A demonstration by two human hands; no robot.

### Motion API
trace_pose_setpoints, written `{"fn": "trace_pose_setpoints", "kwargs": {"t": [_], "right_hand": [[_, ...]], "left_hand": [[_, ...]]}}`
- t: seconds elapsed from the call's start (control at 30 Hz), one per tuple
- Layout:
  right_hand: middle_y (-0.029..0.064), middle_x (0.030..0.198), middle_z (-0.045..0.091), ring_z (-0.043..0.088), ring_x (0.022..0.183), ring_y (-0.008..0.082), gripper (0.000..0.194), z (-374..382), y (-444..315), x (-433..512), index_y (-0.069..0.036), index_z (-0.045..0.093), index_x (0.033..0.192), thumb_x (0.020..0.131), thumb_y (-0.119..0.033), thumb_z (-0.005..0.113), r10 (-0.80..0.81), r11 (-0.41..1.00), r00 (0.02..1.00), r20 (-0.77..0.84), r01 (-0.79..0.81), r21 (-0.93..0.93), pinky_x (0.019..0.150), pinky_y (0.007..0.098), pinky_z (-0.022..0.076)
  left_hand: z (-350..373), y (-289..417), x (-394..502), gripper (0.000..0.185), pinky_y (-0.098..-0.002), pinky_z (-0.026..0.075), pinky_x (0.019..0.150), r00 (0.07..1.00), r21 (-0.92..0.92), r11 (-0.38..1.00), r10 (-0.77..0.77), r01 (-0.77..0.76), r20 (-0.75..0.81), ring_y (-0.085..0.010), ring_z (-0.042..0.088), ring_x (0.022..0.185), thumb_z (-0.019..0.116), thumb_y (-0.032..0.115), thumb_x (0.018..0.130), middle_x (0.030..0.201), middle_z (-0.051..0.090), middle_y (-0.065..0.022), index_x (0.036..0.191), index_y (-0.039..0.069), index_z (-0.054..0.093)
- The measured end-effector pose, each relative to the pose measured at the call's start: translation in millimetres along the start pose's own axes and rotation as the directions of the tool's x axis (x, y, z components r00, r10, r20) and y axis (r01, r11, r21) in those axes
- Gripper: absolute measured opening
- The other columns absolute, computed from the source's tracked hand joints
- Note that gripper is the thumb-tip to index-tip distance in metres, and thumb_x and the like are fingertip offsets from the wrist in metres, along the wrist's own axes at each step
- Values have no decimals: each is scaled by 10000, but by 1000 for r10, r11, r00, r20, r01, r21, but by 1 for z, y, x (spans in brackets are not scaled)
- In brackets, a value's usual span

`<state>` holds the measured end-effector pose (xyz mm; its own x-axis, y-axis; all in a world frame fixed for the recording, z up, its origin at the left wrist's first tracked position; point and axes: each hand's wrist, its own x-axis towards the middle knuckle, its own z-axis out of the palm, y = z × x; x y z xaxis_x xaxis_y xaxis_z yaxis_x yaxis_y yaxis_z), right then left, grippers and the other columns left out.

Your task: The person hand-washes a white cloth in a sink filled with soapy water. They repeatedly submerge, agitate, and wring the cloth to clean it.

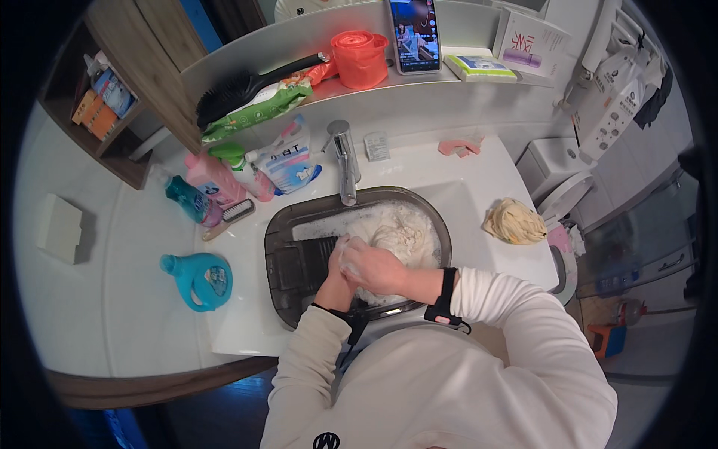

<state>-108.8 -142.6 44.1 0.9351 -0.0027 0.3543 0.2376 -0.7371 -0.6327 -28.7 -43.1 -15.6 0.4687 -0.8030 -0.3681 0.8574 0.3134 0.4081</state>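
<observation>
A dark translucent plastic washbasin (273,280) with a ribbed washboard part (314,261) sits over the white sink. In it lies a bunched cream-white cloth (401,238) in sudsy water. My right hand (373,268) is curled against my left hand (335,272), both above the basin's middle. White suds cover the fingers where they meet. Whether a fold of cloth is between them is hidden. Most of my left hand's fingers are behind the right hand. A chrome faucet (348,168) reaches over the basin's far rim.
To the left stand a teal detergent jug (205,280), a scrub brush (229,219), several bottles and a detergent pouch (289,163). A twisted cream cloth (515,221) rests on the right of the counter (471,258). The shelf behind holds a phone (416,39) and a red bag roll (359,60).
</observation>
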Motion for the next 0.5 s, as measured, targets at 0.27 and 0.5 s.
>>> {"fn": "trace_pose_setpoints", "kwargs": {"t": [0.27, 0.5], "right_hand": [[220, 931, 596, 629, 824, 407, 295, 12, 19, 6, -41, 498, 1029, 874, -288, 543, 234, 943, 971, 56, -213, -254, 706, 494, 521], [238, 948, 600, 614, 852, 419, 318, 11, 7, 0, -18, 535, 1035, 925, -316, 509, 153, 986, 988, 2, -152, -75, 743, 495, 500]], "left_hand": [[-13, -5, 9, 360, -439, 474, 916, 990, -8, 1000, -19, 18, -141, -245, 580, 1094, 525, 329, 951, 1215, 603, -57, 1243, 120, 557], [-5, -2, 6, 304, -417, 505, 800, 963, 79, 997, 0, 22, -270, -210, 602, 1020, 527, 324, 955, 1158, 618, -28, 1185, 129, 570]]}}
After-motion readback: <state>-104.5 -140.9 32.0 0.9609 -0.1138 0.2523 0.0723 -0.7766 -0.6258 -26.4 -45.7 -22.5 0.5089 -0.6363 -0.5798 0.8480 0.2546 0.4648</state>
